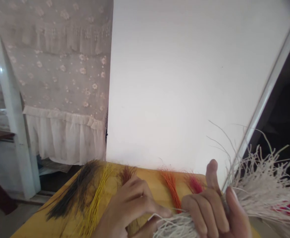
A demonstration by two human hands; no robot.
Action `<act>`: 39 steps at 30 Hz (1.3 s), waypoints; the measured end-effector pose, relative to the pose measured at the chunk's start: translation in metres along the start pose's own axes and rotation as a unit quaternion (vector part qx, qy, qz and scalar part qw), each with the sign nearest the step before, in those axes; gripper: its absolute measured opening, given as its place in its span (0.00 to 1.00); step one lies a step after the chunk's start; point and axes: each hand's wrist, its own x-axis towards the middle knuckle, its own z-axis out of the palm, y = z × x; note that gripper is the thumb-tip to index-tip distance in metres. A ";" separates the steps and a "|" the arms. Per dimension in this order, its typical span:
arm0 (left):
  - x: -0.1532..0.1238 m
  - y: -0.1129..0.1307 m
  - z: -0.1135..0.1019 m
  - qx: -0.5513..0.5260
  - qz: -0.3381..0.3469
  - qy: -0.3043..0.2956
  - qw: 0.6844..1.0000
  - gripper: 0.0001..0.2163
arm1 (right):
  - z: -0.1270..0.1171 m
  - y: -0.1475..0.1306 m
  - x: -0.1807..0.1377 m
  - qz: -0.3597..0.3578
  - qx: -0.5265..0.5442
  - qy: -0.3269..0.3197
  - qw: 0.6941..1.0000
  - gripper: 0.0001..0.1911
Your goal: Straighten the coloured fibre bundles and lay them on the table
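Observation:
A thick bundle of off-white plant fibres (269, 185) fans out to the right in the head view, its other end (177, 226) showing at the bottom edge. My right hand (214, 211) is wrapped round the middle of this bundle, the index finger raised. Beside it, my left hand (135, 211) pinches thin strands at the bundle's left end between thumb and fingers. How many strands it holds is unclear. Behind the hands lie dyed fibre bundles: black (72, 191), yellow (95, 201), dark red (126, 173), orange (173, 188) and pink (194, 182). My left hand partly covers the dark red one.
The bundles rest on a yellow-covered table (43, 221). A white panel (174, 82) stands directly behind it. To the left hang a flowered lace curtain (65, 76) and a pale post (18, 115). A dark opening (283, 109) lies at the right.

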 end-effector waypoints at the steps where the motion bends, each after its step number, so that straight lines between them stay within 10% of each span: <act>1: 0.000 -0.001 0.001 -0.005 0.004 0.005 1.000 0.05 | 0.000 0.001 0.001 -0.006 -0.006 -0.011 1.000 0.12; 12: -0.014 0.011 -0.011 -0.046 -0.082 0.120 0.988 0.10 | -0.004 0.007 0.004 -0.049 0.012 -0.049 0.998 0.22; 24: -0.015 0.003 -0.017 0.090 -0.108 0.063 0.988 0.03 | -0.003 0.007 0.005 -0.079 -0.042 -0.068 0.994 0.23; 39: -0.004 0.011 -0.018 0.002 -0.138 0.083 0.987 0.06 | -0.004 0.008 0.005 -0.086 -0.062 -0.068 0.992 0.22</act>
